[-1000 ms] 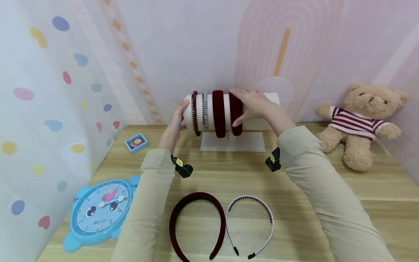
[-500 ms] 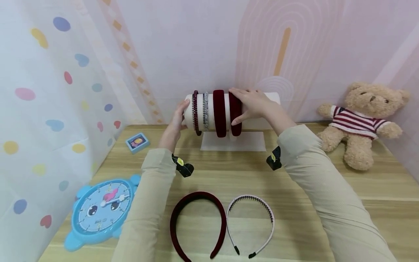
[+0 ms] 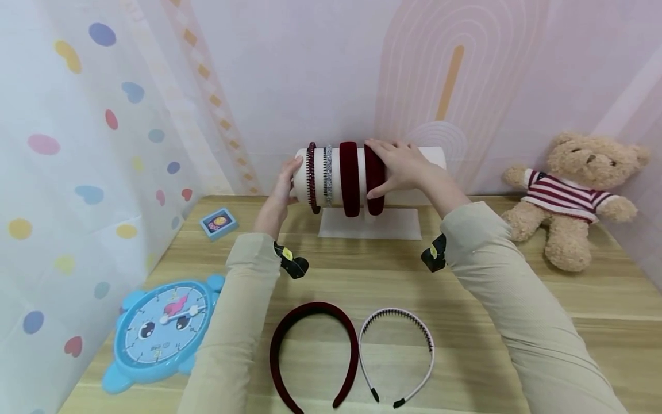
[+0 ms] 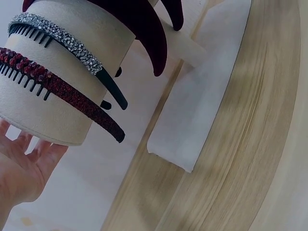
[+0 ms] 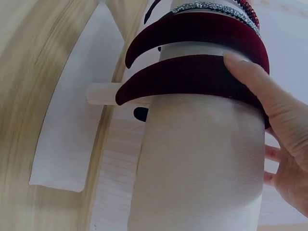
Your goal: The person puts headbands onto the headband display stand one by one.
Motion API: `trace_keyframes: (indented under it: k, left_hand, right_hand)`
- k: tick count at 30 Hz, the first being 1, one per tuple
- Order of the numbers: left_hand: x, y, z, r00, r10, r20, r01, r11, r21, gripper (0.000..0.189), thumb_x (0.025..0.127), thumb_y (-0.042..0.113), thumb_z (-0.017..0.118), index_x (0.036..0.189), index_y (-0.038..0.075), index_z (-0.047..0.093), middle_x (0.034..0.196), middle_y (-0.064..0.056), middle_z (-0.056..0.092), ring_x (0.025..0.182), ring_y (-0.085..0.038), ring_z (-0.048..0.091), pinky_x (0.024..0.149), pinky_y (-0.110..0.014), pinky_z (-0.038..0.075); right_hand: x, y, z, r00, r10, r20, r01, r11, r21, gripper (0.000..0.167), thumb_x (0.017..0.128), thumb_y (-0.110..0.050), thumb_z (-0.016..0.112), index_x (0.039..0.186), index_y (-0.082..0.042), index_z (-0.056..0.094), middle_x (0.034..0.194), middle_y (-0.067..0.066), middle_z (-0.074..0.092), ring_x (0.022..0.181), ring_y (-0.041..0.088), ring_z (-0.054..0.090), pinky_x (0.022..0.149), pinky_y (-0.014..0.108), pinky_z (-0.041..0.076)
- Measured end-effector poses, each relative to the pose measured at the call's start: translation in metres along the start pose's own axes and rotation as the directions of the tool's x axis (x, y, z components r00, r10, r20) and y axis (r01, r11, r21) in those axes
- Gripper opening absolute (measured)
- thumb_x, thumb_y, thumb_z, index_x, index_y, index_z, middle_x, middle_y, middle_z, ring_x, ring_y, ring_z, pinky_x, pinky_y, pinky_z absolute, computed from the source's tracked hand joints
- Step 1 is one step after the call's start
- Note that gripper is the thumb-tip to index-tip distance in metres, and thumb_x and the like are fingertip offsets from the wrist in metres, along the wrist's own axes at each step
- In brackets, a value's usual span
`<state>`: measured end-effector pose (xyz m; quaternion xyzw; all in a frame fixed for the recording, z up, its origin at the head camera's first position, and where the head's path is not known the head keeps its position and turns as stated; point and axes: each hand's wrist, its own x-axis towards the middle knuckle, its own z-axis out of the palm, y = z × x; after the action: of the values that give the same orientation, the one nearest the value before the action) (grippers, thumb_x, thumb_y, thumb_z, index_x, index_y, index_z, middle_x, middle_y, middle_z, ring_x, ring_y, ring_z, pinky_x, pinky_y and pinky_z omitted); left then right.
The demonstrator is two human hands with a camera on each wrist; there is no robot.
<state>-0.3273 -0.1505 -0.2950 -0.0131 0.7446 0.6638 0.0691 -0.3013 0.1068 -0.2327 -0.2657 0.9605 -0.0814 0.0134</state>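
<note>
A white cylindrical headband stand [image 3: 408,155] lies crosswise at the back of the table on a flat white base [image 3: 369,224]. My right hand [image 3: 405,167] grips the rightmost dark red velvet headband [image 3: 375,184], thumb on its front and fingers over the top. In the right wrist view the thumb presses this padded headband [image 5: 192,77]. My left hand [image 3: 279,192] touches the stand's left end; its fingers [image 4: 48,156] lie against the end's edge. Also around the stand are another dark red velvet headband [image 3: 349,179], a silver glittery one [image 3: 328,172] and a dark red beaded one [image 3: 311,178].
In front lie a dark red headband [image 3: 276,351] and a thin pale toothed headband [image 3: 363,362]. A blue toy clock [image 3: 124,345] and a small blue framed picture [image 3: 219,223] are at left. A teddy bear [image 3: 564,195] sits at right. A patterned backdrop stands behind.
The whole scene shifts slightly to the right in the head view. Both hands keep their places on the stand and the headband.
</note>
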Motion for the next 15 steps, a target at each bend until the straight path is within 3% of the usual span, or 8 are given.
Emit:
trace_keyframes:
  k: [15]
  left_hand:
    - [-0.0026,0.001,-0.0002,1.0,-0.006,-0.003,0.006,1.0,-0.009,0.064,0.09,0.053,0.035,0.145,0.029,0.015,0.151,-0.001,0.02,0.138,-0.025,0.021,0.106,-0.049,0.024]
  right_hand:
    - [0.0029,-0.0015,0.003,1.0,0.002,-0.004,-0.002,1.0,-0.012,0.109,0.069,-0.054,0.071,0.147,-0.011,0.008,0.153,0.011,0.015,0.135,0.041,0.021,0.105,0.062,0.017]
